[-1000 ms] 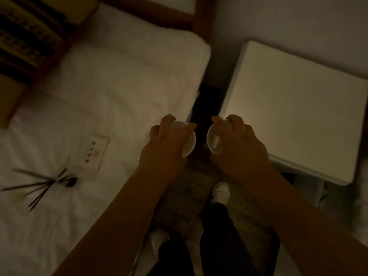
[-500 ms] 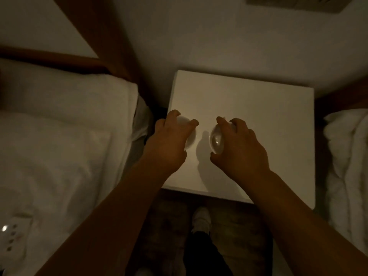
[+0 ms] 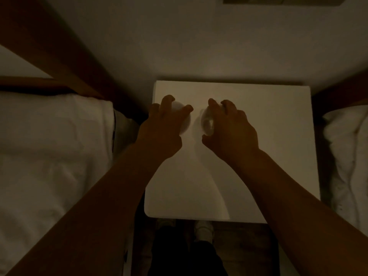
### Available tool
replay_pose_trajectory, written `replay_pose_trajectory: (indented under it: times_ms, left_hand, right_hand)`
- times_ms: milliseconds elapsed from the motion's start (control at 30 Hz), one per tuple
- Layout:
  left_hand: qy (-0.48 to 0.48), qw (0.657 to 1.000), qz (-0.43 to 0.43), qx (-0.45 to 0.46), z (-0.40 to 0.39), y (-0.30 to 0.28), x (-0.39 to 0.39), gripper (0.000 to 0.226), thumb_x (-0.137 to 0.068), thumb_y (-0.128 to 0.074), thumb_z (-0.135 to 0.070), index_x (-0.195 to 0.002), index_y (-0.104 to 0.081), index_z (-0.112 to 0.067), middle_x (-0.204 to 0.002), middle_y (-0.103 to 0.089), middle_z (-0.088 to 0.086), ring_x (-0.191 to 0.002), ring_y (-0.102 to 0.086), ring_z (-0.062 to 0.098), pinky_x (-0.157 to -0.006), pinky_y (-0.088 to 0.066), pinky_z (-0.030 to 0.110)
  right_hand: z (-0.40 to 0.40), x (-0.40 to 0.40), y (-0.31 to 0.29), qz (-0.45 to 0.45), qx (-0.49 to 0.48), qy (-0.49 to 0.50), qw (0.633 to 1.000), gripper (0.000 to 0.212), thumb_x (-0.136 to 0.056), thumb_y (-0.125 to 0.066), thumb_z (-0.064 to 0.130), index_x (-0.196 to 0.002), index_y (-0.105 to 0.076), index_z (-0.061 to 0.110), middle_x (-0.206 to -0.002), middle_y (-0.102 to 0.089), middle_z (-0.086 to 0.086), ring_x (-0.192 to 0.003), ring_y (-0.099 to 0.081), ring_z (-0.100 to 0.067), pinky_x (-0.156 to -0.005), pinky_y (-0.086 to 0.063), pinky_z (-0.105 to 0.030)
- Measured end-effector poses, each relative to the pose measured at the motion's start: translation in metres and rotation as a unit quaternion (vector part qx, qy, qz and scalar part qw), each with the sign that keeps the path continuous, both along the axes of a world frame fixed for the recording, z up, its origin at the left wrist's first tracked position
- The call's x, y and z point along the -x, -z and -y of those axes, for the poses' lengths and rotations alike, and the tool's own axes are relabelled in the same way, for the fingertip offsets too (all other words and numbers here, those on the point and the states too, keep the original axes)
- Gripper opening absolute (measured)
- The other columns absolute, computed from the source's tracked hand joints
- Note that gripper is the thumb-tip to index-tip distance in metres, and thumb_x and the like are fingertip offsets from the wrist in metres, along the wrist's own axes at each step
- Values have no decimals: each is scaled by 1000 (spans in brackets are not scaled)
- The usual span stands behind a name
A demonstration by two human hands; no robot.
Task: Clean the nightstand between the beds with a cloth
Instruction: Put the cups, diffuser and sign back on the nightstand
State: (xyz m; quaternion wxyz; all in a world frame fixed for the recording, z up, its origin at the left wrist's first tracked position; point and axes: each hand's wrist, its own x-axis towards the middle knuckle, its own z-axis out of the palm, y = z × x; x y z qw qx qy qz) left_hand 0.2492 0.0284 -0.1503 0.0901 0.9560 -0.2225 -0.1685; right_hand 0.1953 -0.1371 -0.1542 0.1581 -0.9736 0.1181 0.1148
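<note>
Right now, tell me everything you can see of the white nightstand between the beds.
The nightstand shows a flat, square white top with a smooth, matte look and rounded front corners. It stands against the wall, with white bedding on either side and its front edge just above the person's feet. Both hands are over its back left part: the left hand grips a small white bowl and the right hand grips a second small bowl. Whether the bowls touch the top is unclear. Dim light casts the arms' shadows across it.

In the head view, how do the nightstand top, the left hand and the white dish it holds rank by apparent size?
1. Nightstand top, clearly largest.
2. Left hand.
3. White dish, mostly hidden under the fingers, so its size is unsure.
</note>
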Motion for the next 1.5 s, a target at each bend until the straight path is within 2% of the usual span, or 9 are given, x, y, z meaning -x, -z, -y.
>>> replay_pose_trajectory:
  times_ms: [267, 533, 633, 833, 1167, 1267, 1367, 1433, 1500]
  left_hand:
    - [33, 999, -34, -2, 4, -5, -19, 78, -81, -69, -8, -141, -31, -41, -153, -9, 3, -139, -16, 31, -94, -50, 49]
    - [36, 999, -31, 10, 9, 0, -41, 73, -88, -62, -7, -146, -30, -37, -157, -8, 8, -145, -3, 35, -105, -41, 51]
    - [39, 999, -1, 3, 13, 5, -48, 73, -87, -62, -10, -146, -29, -38, -156, -9, 8, -144, -8, 34, -103, -44, 48]
    - [33, 999, -1, -1, 17, 12, -58, 75, -83, -68, -11, -143, -32, -39, -154, -11, 7, -142, -11, 35, -99, -47, 50]
    - [32, 999, 11, -8, 17, 11, -56, 78, -83, -67, -13, -143, -26, -42, -154, -10, 3, -143, -5, 36, -93, -50, 54]
    - [37, 999, 3, 3, 16, 11, -56, 79, -84, -65, -11, -145, -25, -41, -157, -6, 3, -144, -1, 38, -96, -47, 56]
    - [47, 999, 9, -22, 15, 13, -53, 89, -86, -67, -25, -150, -7, -42, -159, 13, 6, -143, 9, 44, -105, -38, 58]
    - [47, 997, 32, -42, 11, 14, -50, 102, -81, -70, -43, -149, 5, -40, -158, 20, 8, -143, 11, 45, -109, -31, 58]
    - [38, 998, 53, -22, 5, 15, -43, 105, -77, -68, -55, -150, 5, -37, -159, 17, 11, -144, 7, 44, -109, -28, 59]
  right_hand:
    - [-3, -13, 9, 13, 7, 17, 1000, 90, -69, -78, 37, -142, -26, 29, -141, -38, -3, -117, -48, -31, -73, -50, -38]
    - [2, -42, 17, 26, 17, 25, 999, 94, -66, -82, 39, -142, -28, 27, -140, -41, -3, -112, -53, -31, -76, -51, -40]
    - [4, -54, 18, 31, 23, 25, 999, 94, -66, -82, 40, -142, -29, 26, -141, -42, -5, -112, -54, -32, -76, -52, -41]
    - [4, -70, 18, 39, 26, 25, 999, 93, -66, -82, 39, -142, -30, 26, -143, -41, -8, -112, -55, -34, -75, -53, -43]
    - [5, -68, 18, 32, 35, 19, 999, 94, -67, -81, 42, -143, -26, 29, -145, -37, -7, -117, -51, -34, -73, -51, -42]
    - [6, -66, 18, 27, 38, 12, 999, 93, -67, -81, 42, -142, -26, 31, -145, -36, -4, -121, -48, -32, -70, -50, -43]
    - [9, -64, 16, 25, 45, 5, 999, 93, -68, -79, 45, -142, -25, 32, -147, -34, -2, -127, -44, -29, -68, -47, -40]
    - [10, -64, 14, 9, 41, -1, 999, 98, -70, -78, 47, -145, -17, 35, -153, -26, -2, -137, -33, -30, -78, -49, -46]
    - [11, -59, 13, -13, 39, -13, 999, 113, -68, -78, 51, -148, 0, 39, -160, -5, -3, -145, -14, -33, -92, -44, -55]
